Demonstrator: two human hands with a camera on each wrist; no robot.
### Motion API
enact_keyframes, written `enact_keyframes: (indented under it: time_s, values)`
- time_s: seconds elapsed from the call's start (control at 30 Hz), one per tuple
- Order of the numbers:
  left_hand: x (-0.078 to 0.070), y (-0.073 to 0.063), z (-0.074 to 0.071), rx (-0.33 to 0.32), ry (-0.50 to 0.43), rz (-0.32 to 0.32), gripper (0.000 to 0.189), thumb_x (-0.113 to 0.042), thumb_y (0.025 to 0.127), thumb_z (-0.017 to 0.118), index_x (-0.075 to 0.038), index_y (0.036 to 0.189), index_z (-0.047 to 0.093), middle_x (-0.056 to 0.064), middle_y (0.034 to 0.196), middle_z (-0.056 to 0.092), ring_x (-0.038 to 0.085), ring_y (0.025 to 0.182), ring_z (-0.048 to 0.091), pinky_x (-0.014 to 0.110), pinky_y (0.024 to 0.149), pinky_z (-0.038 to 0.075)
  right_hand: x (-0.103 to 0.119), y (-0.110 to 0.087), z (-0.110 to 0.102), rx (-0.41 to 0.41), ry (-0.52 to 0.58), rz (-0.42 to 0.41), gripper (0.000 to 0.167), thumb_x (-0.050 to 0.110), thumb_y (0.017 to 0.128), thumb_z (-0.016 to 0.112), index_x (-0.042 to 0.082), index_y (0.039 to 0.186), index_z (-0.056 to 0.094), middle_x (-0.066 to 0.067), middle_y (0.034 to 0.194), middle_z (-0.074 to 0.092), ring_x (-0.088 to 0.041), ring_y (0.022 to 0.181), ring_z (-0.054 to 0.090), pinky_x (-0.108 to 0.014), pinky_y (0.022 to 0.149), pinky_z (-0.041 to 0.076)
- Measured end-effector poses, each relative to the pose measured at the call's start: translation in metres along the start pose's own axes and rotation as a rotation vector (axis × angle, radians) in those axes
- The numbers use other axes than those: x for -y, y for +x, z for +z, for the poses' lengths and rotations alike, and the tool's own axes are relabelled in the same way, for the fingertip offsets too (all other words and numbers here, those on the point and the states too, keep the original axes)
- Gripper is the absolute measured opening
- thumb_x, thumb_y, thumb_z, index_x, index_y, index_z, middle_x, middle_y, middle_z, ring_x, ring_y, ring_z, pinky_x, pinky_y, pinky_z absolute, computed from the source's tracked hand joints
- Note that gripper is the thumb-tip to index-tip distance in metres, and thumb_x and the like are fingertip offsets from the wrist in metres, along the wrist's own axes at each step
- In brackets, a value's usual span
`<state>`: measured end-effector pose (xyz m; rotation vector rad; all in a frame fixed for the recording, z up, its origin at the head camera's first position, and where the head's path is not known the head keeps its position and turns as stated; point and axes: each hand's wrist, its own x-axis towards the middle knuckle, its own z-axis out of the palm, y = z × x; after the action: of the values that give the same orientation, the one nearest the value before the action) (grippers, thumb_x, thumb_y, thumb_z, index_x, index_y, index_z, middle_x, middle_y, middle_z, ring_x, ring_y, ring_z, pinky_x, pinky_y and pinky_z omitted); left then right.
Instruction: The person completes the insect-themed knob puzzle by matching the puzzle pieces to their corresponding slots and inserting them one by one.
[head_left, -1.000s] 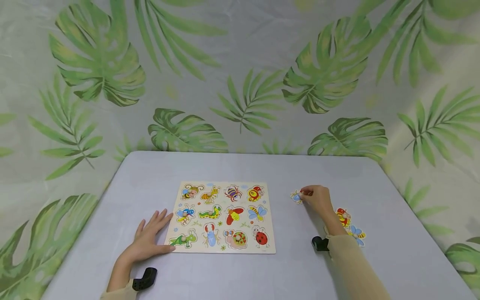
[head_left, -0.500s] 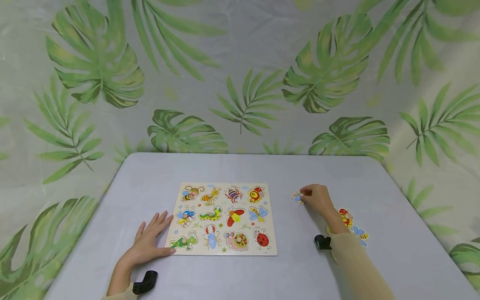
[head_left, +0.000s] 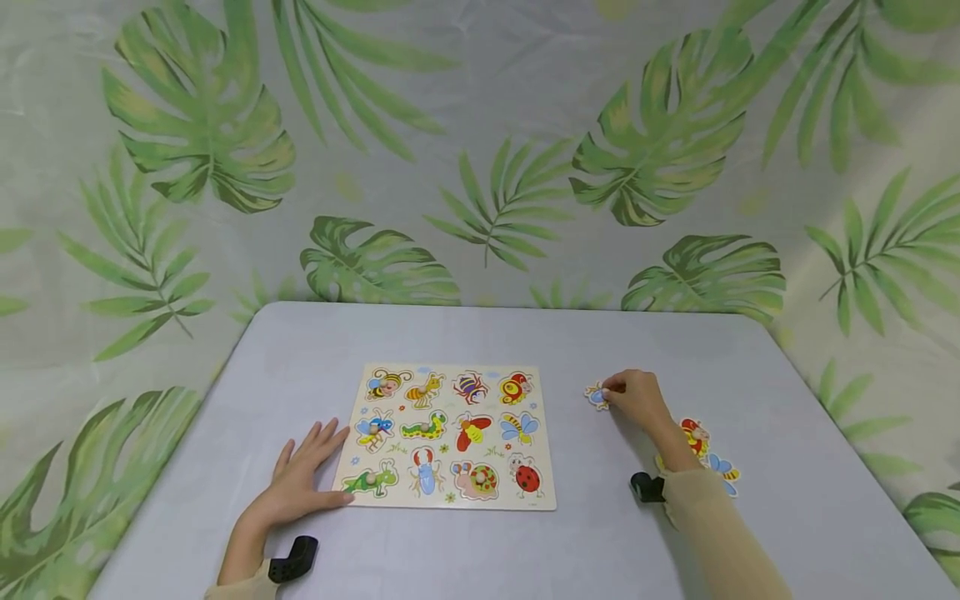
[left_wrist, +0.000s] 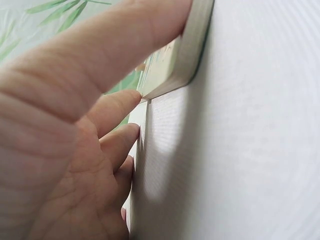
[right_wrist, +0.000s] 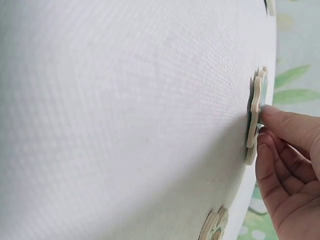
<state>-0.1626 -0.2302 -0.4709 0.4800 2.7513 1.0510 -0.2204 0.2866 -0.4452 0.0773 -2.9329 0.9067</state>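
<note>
A wooden insect puzzle board [head_left: 444,450] lies flat on the table, its pictures in rows, some with small knobs. My left hand [head_left: 303,483] is spread at its left side, the thumb on the front left corner and the fingertips along the edge; in the left wrist view the thumb [left_wrist: 100,50] lies over the board's edge. To the right of the board, my right hand [head_left: 637,404] pinches a blue beetle puzzle piece [head_left: 596,395] between thumb and fingers. In the right wrist view, that piece [right_wrist: 255,112] is at or very near the table surface; fingers hide part of it.
Near my right forearm lie a red and yellow insect piece [head_left: 694,437] and a bee piece [head_left: 724,473] with blue wings, partly covered by the arm. A white cloth covers the table [head_left: 480,554]. Behind it hangs a leaf-patterned curtain [head_left: 517,108].
</note>
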Motion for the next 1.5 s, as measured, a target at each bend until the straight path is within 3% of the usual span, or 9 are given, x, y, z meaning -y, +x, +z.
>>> enact_keyframes:
  time_s: [0.2,0.37,0.67,1.03,1.27,1.5]
  values:
    - [0.001,0.000,0.000,0.002,0.004,-0.006,0.095,-0.039,0.064,0.080,-0.008,0.143,0.038,0.022,0.154,0.023,0.048,0.143,0.010,0.066,0.111,-0.005,0.008,-0.001,0.003,0.038,-0.054,0.095,0.017,0.009,0.086,0.065,-0.005,0.094,0.070,-0.020,0.088,0.069,-0.022,0.076,0.059,-0.028,0.065,0.048]
    - [0.002,0.000,0.001,0.003,0.008,-0.005,0.095,-0.039,0.064,0.080,-0.008,0.143,0.037,0.022,0.154,0.023,0.048,0.143,0.010,0.066,0.110,-0.005,0.009,-0.002,0.005,0.030,-0.052,0.088,0.017,0.008,0.086,0.065,-0.006,0.094,0.070,-0.019,0.087,0.069,-0.021,0.075,0.058,-0.026,0.064,0.047]
    - [0.003,0.001,0.000,-0.001,0.013,0.004,0.095,-0.038,0.064,0.080,-0.008,0.143,0.038,0.023,0.154,0.024,0.048,0.142,0.011,0.066,0.110,-0.004,0.017,-0.008,0.008,-0.012,-0.065,-0.003,0.013,0.006,0.083,0.067,-0.005,0.088,0.071,-0.018,0.081,0.070,-0.019,0.068,0.060,-0.024,0.058,0.045]
    - [0.004,0.001,0.002,0.002,0.004,0.007,0.095,-0.039,0.064,0.080,-0.008,0.143,0.038,0.022,0.154,0.023,0.048,0.143,0.009,0.066,0.110,-0.005,0.028,-0.013,0.015,-0.011,-0.075,-0.042,0.014,0.006,0.082,0.068,-0.004,0.090,0.072,-0.014,0.082,0.068,-0.016,0.069,0.056,-0.021,0.059,0.044]
    - [0.004,0.004,0.001,0.010,0.012,0.003,0.095,-0.040,0.065,0.079,-0.008,0.144,0.037,0.021,0.155,0.022,0.047,0.143,0.009,0.065,0.111,-0.005,0.037,-0.017,0.018,-0.057,-0.070,-0.140,0.010,0.004,0.079,0.070,-0.002,0.087,0.073,-0.011,0.079,0.069,-0.013,0.069,0.057,-0.020,0.059,0.045]
    - [0.004,0.003,0.001,0.023,0.011,-0.006,0.096,-0.039,0.065,0.080,-0.008,0.144,0.036,0.022,0.155,0.021,0.047,0.143,0.008,0.065,0.111,-0.006,0.053,-0.024,0.022,-0.059,-0.049,-0.223,0.011,0.004,0.079,0.070,-0.002,0.088,0.073,-0.009,0.076,0.065,-0.010,0.065,0.049,-0.017,0.056,0.041]
